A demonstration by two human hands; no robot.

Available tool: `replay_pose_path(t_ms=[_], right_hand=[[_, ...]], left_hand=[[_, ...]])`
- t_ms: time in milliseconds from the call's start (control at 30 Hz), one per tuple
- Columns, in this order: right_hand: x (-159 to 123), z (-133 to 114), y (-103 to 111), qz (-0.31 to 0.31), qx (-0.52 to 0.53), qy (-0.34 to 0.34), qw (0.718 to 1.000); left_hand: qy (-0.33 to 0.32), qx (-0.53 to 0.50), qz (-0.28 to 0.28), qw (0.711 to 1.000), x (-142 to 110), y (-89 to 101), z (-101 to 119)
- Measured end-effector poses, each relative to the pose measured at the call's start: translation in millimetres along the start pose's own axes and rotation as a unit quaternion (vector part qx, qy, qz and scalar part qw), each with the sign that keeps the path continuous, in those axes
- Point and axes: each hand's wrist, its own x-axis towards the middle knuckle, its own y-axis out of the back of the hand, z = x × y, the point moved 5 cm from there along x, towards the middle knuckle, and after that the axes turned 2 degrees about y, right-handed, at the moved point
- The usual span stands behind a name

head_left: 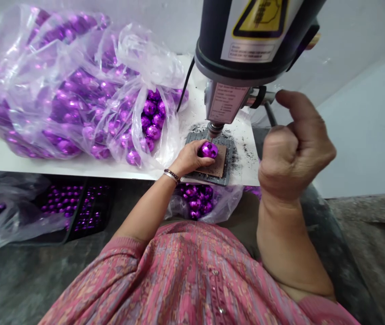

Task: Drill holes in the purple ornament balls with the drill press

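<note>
My left hand (pixel 194 157) grips a shiny purple faceted ball (pixel 209 150) between thumb and fingers. The ball rests on a brown square board (pixel 218 168) that lies on the grey drill press base (pixel 228 174). Right above the ball is the drill chuck (pixel 215 130) with a thin bit pointing down; whether the tip touches the ball I cannot tell. A dark spot shows on top of the ball. My right hand (pixel 290 153) is closed around the feed lever (pixel 269 113) of the drill press (pixel 226 101), at the machine's right side.
A large clear plastic bag (pixel 87 99) full of purple balls covers the table's left. Another bag (pixel 199 203) of balls sits below the table edge, at my lap. Black crates (pixel 84 207) with purple balls stand lower left. Dark shavings (pixel 241 149) lie around the base, and a black cable (pixel 185 85) runs behind.
</note>
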Motion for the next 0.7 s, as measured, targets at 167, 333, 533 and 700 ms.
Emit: replay_pose_path(t_ms=[167, 333, 533, 700], right_hand=[[-6.2, 2.7, -1.0, 0.019, 0.000, 0.023, 1.000], [-13.3, 8.0, -3.5, 0.029, -0.010, 0.032, 0.999], [-18.2, 16.2, -10.0, 0.036, -0.008, 0.007, 0.999], [-26.7, 25.9, -14.2, 0.063, 0.017, 0.014, 0.998]], left_hand=[[0.002, -0.001, 0.006, 1.000, -1.2, -0.4, 1.0], [0.002, 0.009, 0.003, 1.000, -1.2, -0.2, 1.4], [0.004, 0.020, 0.018, 1.000, -0.2, -1.1, -0.4], [-0.005, 0.013, 0.021, 1.000, -1.6, -2.0, -0.1]])
